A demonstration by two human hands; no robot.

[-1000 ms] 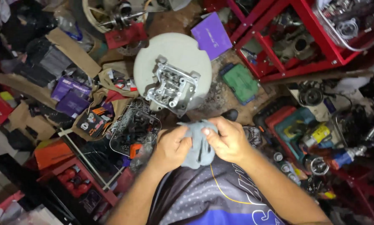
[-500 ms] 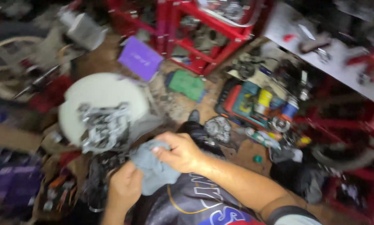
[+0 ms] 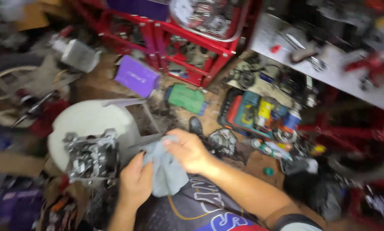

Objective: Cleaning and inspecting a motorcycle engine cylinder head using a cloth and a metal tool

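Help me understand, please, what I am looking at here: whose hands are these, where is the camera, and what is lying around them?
There is no machine here: a person wears a camera on the head, so the single view looks down over their own arms. The left hand and the right hand both grip a grey-blue cloth held in front of the body.

Just left of the hands, a grey metal engine part sits on a round white stool top. On the cluttered floor beyond lie a purple box, a green pouch and an open tray of tools and spray cans. A red metal rack holding more parts stands at the top. The picture is blurred, so finer detail cannot be told.
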